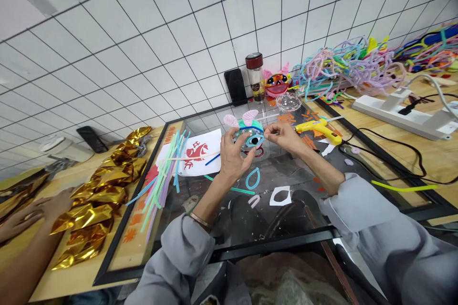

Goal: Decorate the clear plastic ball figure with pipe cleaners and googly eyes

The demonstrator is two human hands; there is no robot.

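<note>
A craft animal head (251,128) has pink ears, green and blue pipe cleaners on top and an eye ringed in light blue. My left hand (234,152) is closed around its left side and holds it above the glass sheet. Thumb and forefinger of my right hand (282,136) pinch together at the head's right edge; what lies between them is too small to make out. Below on the glass are a teardrop loop of blue pipe cleaner (252,178) and a white paper piece with an oval hole (286,198).
A yellow glue gun (318,128) lies right, its cable near a white power strip (397,112). Pipe cleaners (162,171) and red-printed paper (211,145) lie left. Behind stand a jar (255,78), phone (235,86) and finished head (278,85). Another person's arms (46,228) rest beside gold foil (103,195).
</note>
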